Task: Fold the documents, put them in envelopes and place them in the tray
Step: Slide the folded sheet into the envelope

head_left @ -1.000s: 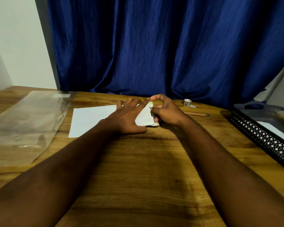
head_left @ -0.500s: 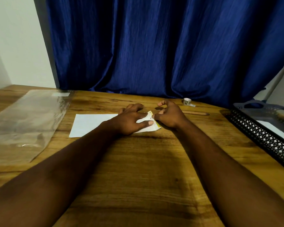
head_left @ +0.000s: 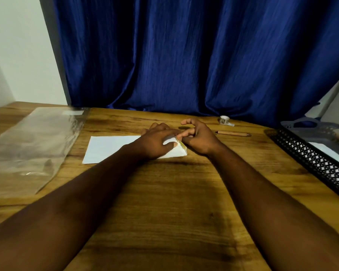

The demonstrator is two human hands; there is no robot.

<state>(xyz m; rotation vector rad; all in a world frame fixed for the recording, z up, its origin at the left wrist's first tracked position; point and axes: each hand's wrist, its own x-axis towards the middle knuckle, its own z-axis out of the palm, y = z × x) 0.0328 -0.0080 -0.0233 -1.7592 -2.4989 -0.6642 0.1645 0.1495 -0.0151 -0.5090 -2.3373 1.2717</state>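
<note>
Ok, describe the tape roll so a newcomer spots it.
Start at the blue curtain and drop to the far edge of the wooden table, beyond the right hand. The tape roll sits there, behind the pencil: a small pale ring, where the pencil is long and thin.

Counts on the brown wooden tabletop (head_left: 164, 202):
- Hands: 2, left hand (head_left: 157, 142) and right hand (head_left: 199, 137), both at 12 o'clock.
- Flat white paper envelope with a yellow-edged flap (head_left: 110, 147): 1, under the hands.
- Black perforated plastic tray (head_left: 311, 159): 1, at 3 o'clock.
- White paper piece (head_left: 329, 153) inside the tray: 1. Envelope or sheet, can't tell.
- Clear plastic sleeve (head_left: 33, 145): 1, at 9 o'clock.
- Small white tape roll (head_left: 224, 120): 1, at 1 o'clock.
- Brown wooden pencil (head_left: 232, 133): 1, at 1 o'clock.
- Dark blue fabric curtain (head_left: 184, 55): 1, behind the tabletop.
</note>
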